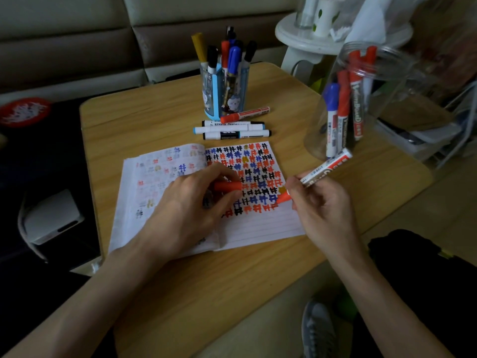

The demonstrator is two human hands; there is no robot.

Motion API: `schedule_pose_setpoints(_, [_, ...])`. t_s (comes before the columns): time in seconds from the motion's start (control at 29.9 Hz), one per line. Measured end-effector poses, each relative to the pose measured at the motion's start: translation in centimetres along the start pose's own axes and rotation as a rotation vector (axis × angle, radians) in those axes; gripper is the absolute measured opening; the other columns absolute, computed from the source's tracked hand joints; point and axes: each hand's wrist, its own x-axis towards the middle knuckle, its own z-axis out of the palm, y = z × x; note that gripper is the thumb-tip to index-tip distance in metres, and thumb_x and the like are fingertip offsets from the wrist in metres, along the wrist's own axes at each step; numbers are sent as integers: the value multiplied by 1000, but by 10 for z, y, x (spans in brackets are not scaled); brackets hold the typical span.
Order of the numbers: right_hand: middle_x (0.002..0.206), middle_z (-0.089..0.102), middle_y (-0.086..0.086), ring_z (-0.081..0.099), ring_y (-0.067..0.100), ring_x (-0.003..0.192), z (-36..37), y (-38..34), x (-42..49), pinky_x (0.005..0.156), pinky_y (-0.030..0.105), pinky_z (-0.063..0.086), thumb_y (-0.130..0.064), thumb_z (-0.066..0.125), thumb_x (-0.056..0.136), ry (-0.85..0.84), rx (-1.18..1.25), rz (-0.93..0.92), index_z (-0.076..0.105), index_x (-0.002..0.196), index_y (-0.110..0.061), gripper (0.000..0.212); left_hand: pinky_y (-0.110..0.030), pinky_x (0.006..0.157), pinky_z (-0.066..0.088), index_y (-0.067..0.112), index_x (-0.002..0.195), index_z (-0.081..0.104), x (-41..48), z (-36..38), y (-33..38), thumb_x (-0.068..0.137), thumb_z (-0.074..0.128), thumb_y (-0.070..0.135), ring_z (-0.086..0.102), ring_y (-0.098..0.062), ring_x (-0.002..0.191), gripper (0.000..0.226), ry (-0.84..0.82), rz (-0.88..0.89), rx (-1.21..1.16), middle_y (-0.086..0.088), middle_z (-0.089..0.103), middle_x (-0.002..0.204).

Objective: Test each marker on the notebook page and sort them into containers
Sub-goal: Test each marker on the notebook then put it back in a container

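Note:
An open notebook [260,228] lies on the wooden table [206,293], its right page covered with red, blue and black hash marks. My right hand [320,202] grips an uncapped red marker [327,166], tip down on the page near the lowest row of marks. My left hand [191,202] rests on the notebook and holds the red cap [227,186] between its fingers. A blue pen holder [224,96] stands behind the notebook with several markers in it. A clear plastic jar [361,104] at the right holds red and blue markers.
Several loose markers [232,129] lie between the pen holder and the notebook, one of them red [245,114]. A white stool [309,40] with cups stands behind the table. A white box [51,218] sits on the left. My shoe [317,329] is below the table edge.

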Motion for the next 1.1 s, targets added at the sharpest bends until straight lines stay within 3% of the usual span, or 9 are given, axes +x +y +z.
schedule_pose_setpoints(0.1, [71, 62, 14, 57, 33, 63, 0, -1, 0, 55, 46, 47, -25, 65, 100, -31, -18, 6, 66, 86, -14, 18, -13, 81, 55, 29, 121, 64, 0, 0, 1, 94, 64, 41, 65, 8, 97, 30, -3, 7, 0, 17, 70, 109])
schedule_pose_setpoints(0.2, [74, 61, 12, 52, 12, 57, 0, -3, 1, 50, 25, 41, -21, 65, 99, -52, -23, 17, 65, 84, -14, 17, -11, 80, 53, 28, 123, 62, -1, -1, 2, 95, 64, 37, 64, 8, 97, 30, -1, 17, -1, 18, 68, 110])
schedule_pose_setpoints(0.3, [70, 64, 7, 57, 15, 59, -1, -5, 2, 56, 26, 45, -22, 66, 99, -3, 67, 112, 69, 88, -15, 14, -9, 76, 51, 27, 125, 62, -1, -1, 2, 98, 63, 30, 64, 10, 94, 27, 6, 22, -15, 25, 65, 107])
schedule_pose_setpoints(0.4, [67, 66, -5, 61, 3, 61, -6, -9, 7, 56, 19, 48, -19, 66, 99, 33, 234, 218, 70, 94, -13, 9, -12, 79, 53, 29, 124, 63, 0, -2, 2, 96, 66, 27, 65, 9, 97, 28, 27, 17, -56, 23, 68, 108])
schedule_pose_setpoints(0.5, [74, 71, 1, 63, 11, 63, -6, -18, 8, 55, 20, 50, -16, 66, 98, 7, 347, 237, 71, 101, -13, 6, -11, 80, 51, 27, 118, 66, 1, -2, 5, 90, 71, 30, 67, 6, 101, 28, 28, -17, -164, 20, 72, 107])
schedule_pose_setpoints(0.7, [84, 75, 12, 65, 24, 68, -4, -31, 6, 61, 33, 48, -28, 72, 89, -40, 457, 208, 77, 82, -28, 9, -8, 81, 50, 24, 111, 71, 2, -2, 11, 89, 70, 32, 67, 8, 101, 24, 15, -1, -225, 21, 73, 105])
schedule_pose_setpoints(0.9, [85, 74, 13, 64, 25, 68, -1, -31, 4, 58, 29, 48, -21, 70, 91, -144, 457, 135, 72, 100, -5, 19, -11, 80, 52, 23, 111, 70, 2, -3, 11, 91, 70, 29, 68, 5, 99, 21, 5, 16, -243, 19, 73, 104])
schedule_pose_setpoints(1.1, [79, 73, 11, 65, 25, 70, 7, -26, 1, 61, 29, 52, -17, 75, 89, -220, 447, 89, 75, 103, -3, 20, -19, 72, 57, 19, 107, 72, 1, -4, 15, 89, 67, 25, 72, -8, 80, 20, -26, -13, -337, 6, 76, 87])
